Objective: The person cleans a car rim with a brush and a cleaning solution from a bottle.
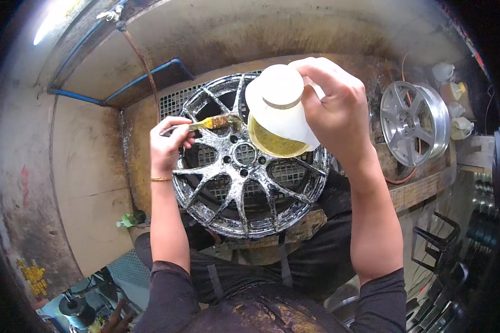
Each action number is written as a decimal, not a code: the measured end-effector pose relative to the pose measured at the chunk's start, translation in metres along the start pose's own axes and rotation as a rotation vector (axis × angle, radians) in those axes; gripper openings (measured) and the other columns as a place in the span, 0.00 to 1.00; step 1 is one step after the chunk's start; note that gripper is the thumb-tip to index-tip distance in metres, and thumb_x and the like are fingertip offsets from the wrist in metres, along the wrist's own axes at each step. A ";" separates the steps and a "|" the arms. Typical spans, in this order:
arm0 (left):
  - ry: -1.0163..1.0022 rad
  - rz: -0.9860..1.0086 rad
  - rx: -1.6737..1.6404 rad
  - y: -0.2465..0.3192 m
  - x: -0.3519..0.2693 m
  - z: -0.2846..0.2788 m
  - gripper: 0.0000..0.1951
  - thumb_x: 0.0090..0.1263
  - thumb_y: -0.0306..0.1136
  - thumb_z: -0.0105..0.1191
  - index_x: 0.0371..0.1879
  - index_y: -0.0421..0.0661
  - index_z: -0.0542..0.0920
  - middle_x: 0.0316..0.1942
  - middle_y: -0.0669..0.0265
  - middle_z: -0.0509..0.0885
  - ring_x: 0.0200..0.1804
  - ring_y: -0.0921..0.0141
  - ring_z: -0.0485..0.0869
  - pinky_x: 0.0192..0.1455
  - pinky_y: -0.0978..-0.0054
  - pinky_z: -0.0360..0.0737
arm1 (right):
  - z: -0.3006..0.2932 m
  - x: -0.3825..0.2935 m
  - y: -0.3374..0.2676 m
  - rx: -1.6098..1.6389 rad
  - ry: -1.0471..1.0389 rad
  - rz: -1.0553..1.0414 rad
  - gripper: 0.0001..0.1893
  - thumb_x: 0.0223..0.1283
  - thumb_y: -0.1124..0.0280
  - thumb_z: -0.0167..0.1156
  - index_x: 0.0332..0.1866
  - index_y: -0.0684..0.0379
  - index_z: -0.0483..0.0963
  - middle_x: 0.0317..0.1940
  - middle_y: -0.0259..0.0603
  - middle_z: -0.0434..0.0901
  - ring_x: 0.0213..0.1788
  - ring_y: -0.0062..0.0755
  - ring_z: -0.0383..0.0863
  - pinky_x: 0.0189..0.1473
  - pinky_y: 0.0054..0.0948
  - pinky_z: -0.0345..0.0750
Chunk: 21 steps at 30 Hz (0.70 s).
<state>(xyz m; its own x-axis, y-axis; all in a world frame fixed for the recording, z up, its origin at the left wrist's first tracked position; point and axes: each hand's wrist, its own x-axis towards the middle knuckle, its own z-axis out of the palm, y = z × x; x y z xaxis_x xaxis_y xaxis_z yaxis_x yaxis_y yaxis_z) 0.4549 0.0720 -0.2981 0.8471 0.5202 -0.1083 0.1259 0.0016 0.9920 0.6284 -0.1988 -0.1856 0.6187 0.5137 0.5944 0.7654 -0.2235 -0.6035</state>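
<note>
Flat in front of me lies a multi-spoke alloy wheel (235,179), its surface mottled with black patches over bare silvery metal. My left hand (171,141) grips a paintbrush (206,123) with a yellow ferrule; its brown, wet bristles are at the upper spokes, near the hub. In my right hand (335,100) is a white plastic jug (271,116) with a screw cap, held by its handle above the wheel's upper right. The jug's side is cut away, and yellowish-green liquid (271,139) shows inside. Jug and hand hide part of the wheel.
A silver five-spoke wheel (408,123) leans upright at the right, beside several plastic jugs (452,91). Perforated grating (171,100) lies under the work. A reddish hose (143,62) hangs at the left, near blue pipe (79,96). A green bottle (127,220) lies at lower left.
</note>
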 end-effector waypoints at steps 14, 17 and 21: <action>0.131 0.306 0.480 -0.064 0.033 0.023 0.08 0.60 0.27 0.62 0.38 0.42 0.87 0.38 0.63 0.88 0.39 0.73 0.87 0.44 0.75 0.82 | 0.003 0.005 -0.001 -0.003 0.054 -0.010 0.11 0.55 0.80 0.54 0.41 0.57 0.80 0.36 0.47 0.84 0.38 0.48 0.85 0.44 0.38 0.80; 0.037 0.471 0.661 -0.070 0.007 0.029 0.07 0.58 0.24 0.61 0.35 0.42 0.86 0.35 0.61 0.87 0.38 0.66 0.86 0.43 0.72 0.82 | 0.003 0.005 0.002 -0.007 0.086 -0.015 0.11 0.54 0.79 0.55 0.41 0.58 0.81 0.36 0.47 0.84 0.38 0.48 0.85 0.44 0.38 0.80; -0.138 0.416 0.669 -0.081 -0.028 0.034 0.08 0.56 0.23 0.62 0.36 0.40 0.86 0.32 0.63 0.87 0.37 0.70 0.86 0.41 0.74 0.83 | -0.001 0.004 0.003 -0.018 0.066 0.015 0.11 0.55 0.78 0.55 0.41 0.58 0.81 0.36 0.47 0.84 0.38 0.47 0.85 0.45 0.37 0.80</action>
<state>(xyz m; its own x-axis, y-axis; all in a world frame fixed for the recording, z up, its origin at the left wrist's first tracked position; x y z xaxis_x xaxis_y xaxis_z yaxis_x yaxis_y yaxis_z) 0.4382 0.0280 -0.3774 0.9436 0.2550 0.2113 0.0318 -0.7049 0.7086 0.6332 -0.1979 -0.1843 0.6397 0.4549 0.6195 0.7589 -0.2462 -0.6029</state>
